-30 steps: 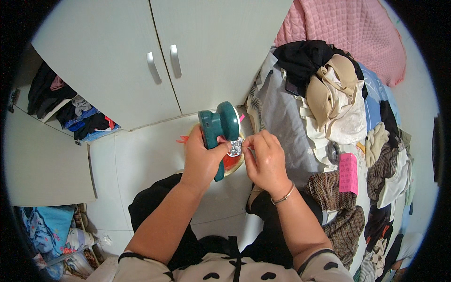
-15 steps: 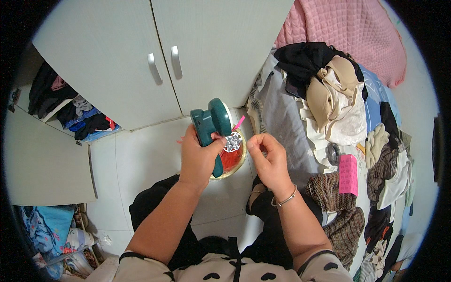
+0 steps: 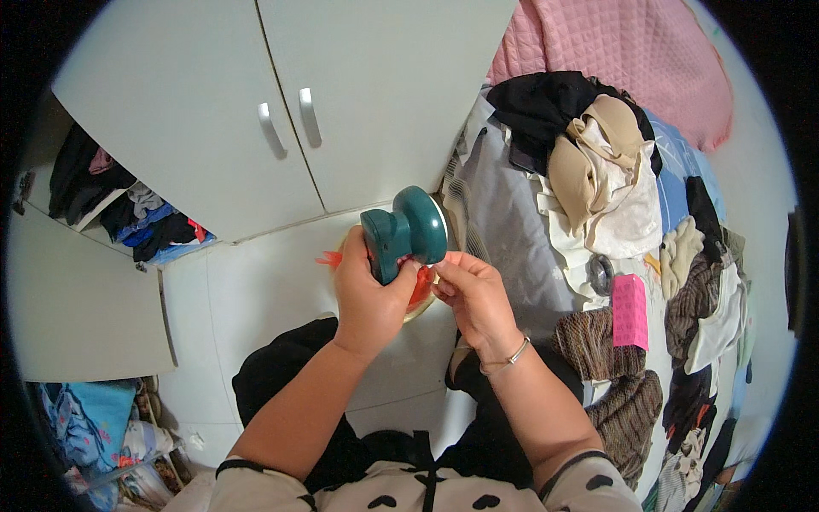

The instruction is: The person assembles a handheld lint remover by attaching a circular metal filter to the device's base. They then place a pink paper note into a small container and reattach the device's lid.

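White floor [image 3: 256,286] meets a cabinet [image 3: 188,111] along its far edge. The left hand [image 3: 368,303] grasps a green device [image 3: 418,226]; near it, the right hand [image 3: 478,303] curls (gripping anything, I cannot tell).

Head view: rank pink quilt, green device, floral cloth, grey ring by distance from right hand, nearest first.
1. Green device: in left hand, just up-left of right hand.
2. Grey ring: right side.
3. Pink quilt: top right.
4. Floral cloth: lower left.
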`<state>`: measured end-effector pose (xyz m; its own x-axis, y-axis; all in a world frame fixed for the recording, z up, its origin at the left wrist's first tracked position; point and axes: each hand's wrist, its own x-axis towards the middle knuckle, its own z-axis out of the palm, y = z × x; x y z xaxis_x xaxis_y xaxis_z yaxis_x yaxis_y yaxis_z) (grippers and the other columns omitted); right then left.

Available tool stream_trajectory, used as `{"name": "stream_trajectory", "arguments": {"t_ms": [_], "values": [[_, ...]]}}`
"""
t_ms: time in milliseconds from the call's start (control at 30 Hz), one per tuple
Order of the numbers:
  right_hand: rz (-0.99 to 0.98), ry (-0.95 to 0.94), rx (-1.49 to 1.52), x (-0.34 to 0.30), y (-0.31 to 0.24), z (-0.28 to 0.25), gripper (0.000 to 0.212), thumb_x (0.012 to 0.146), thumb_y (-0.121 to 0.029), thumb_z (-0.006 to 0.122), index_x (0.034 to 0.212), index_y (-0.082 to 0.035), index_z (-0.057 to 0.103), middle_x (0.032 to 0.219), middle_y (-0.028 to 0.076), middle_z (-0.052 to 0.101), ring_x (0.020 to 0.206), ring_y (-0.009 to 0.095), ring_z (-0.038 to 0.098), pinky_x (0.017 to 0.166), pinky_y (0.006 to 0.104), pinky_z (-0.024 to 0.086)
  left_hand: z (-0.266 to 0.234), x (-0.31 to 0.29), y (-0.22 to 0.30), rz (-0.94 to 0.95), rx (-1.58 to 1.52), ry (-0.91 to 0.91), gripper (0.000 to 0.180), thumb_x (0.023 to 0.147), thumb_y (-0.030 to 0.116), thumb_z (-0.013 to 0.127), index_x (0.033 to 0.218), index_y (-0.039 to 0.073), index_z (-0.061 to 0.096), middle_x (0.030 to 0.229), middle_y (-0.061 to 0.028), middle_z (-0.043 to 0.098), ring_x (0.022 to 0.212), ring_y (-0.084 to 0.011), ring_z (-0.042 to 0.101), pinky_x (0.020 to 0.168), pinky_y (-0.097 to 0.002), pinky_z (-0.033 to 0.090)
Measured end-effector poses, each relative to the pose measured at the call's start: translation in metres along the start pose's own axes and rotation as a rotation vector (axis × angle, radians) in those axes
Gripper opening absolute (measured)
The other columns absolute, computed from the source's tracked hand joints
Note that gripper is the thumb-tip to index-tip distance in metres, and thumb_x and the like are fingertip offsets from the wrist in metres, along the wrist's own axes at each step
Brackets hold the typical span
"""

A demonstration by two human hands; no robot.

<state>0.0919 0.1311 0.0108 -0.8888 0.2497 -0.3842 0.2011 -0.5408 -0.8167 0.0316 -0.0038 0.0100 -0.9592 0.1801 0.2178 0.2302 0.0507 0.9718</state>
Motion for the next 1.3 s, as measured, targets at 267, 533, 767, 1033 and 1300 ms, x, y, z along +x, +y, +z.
{"name": "stream_trajectory", "arguments": {"t_ms": [267, 533, 767, 1033, 1300], "values": [[0.145, 0.027, 0.257, 0.001, -0.002, -0.004, 0.011, 0.088, -0.012, 0.062, 0.081, -0.005, 0.059, 0.066, -0.004, 0.049, 0.057, 0.005, 0.045, 0.062, 0.0233, 0.047, 0.004, -0.005, -0.003, 0.048, 0.073, -0.076, 0.037, 0.072, 0.002, 0.069, 0.104, 0.001, 0.05, 0.093, -0.0112, 0.056, 0.083, -0.0229, 0.058, 0.074, -0.0332, 0.047], [0.209, -0.005, 0.34, 0.007, 0.002, -0.01, 0.016, 0.085, -0.01, 0.06, 0.071, -0.009, 0.053, 0.064, -0.005, 0.047, 0.053, 0.005, 0.041, 0.062, 0.024, 0.047, 0.012, -0.009, -0.002, 0.007, -0.032, -0.049, 0.034, 0.075, 0.002, 0.07, 0.103, 0.002, 0.05, 0.091, -0.0052, 0.057, 0.081, -0.0137, 0.057, 0.073, -0.0285, 0.047], [0.181, -0.052, 0.292, 0.004, -0.004, -0.011, 0.016, 0.088, -0.013, 0.057, 0.073, -0.008, 0.053, 0.065, -0.004, 0.046, 0.054, 0.005, 0.042, 0.068, 0.0267, 0.052, 0.011, -0.003, 0.001, -0.007, -0.039, -0.019, 0.029, 0.074, 0.004, 0.071, 0.095, 0.004, 0.05, 0.082, -0.0051, 0.059, 0.074, -0.015, 0.057, 0.069, -0.0295, 0.047], [0.191, -0.067, 0.236, 0.002, -0.005, -0.008, 0.017, 0.088, -0.014, 0.057, 0.073, -0.008, 0.053, 0.065, -0.005, 0.046, 0.054, 0.004, 0.042, 0.069, 0.0263, 0.052, 0.007, -0.001, -0.004, -0.074, -0.059, -0.018, 0.03, 0.074, 0.004, 0.07, 0.097, 0.004, 0.051, 0.083, -0.0043, 0.059, 0.076, -0.0148, 0.057, 0.072, -0.0297, 0.047], [0.153, -0.049, 0.097, 0.003, -0.001, -0.011, 0.011, 0.087, -0.014, 0.06, 0.078, -0.008, 0.059, 0.066, -0.005, 0.05, 0.057, 0.003, 0.045, 0.065, 0.0216, 0.049, 0.0, 0.005, -0.002, -0.123, -0.067, 0.026, 0.033, 0.074, 0.003, 0.071, 0.101, 0.004, 0.051, 0.085, -0.0037, 0.059, 0.078, -0.0134, 0.057, 0.075, -0.0289, 0.047]]}}
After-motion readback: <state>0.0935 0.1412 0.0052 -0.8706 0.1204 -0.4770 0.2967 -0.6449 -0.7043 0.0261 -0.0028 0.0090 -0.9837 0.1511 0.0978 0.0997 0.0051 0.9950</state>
